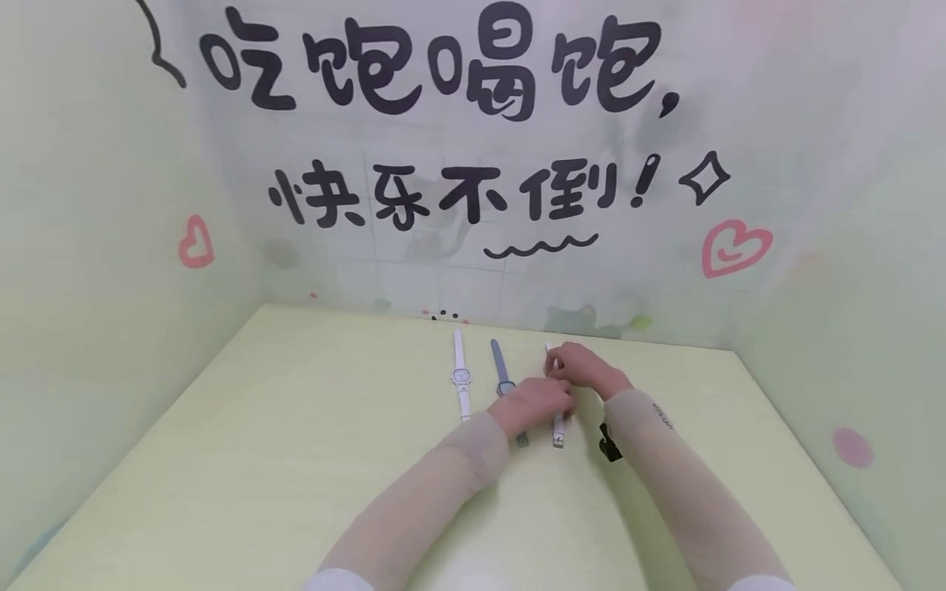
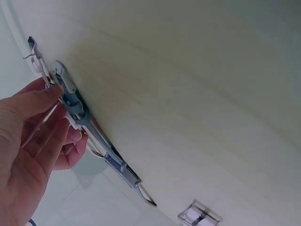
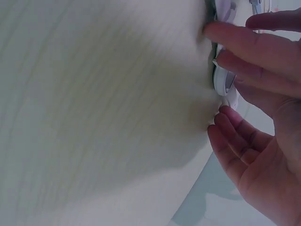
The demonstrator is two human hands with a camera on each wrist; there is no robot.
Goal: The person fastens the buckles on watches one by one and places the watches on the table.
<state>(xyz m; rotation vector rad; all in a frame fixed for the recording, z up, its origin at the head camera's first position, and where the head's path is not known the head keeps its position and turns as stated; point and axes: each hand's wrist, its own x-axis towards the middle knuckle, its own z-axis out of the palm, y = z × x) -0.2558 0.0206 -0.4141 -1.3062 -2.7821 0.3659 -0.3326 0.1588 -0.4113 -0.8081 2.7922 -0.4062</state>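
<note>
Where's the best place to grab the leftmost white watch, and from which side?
I'd pinch the leftmost white watch by its case, across its side edges: it is wider than the straps. Coming from above and the left looks best, since the grey-blue watch and left hand lie to its right.

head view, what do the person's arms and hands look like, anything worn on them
The left hand and right hand wear no gloves. The left sleeve and right sleeve are plain beige, covering the forearms, with white fabric showing at the picture's bottom edge. Small dark lettering, too small to read, marks the right one.
</note>
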